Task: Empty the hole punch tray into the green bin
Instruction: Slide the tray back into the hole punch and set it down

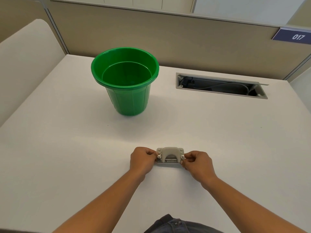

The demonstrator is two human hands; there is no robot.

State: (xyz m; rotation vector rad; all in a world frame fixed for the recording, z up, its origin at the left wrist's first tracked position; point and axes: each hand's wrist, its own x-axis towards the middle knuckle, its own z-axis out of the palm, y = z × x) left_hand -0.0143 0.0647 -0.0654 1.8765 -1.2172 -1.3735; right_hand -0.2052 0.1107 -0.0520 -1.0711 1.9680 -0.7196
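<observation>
A small grey hole punch [170, 155] rests on the white desk near me, its handle facing up. My left hand [143, 159] pinches its left end and my right hand [196, 163] pinches its right end. The punch's underside and tray are hidden from view. The green bin [125, 81] stands upright and open farther back on the desk, left of centre, well apart from both hands. Nothing shows inside it.
A rectangular cable opening [220, 85] with wires is cut into the desk at the back right. Beige partition walls [185, 36] close off the far side, with a blue "017" sign [294, 37] at the upper right. A low white panel [25, 64] borders the left edge.
</observation>
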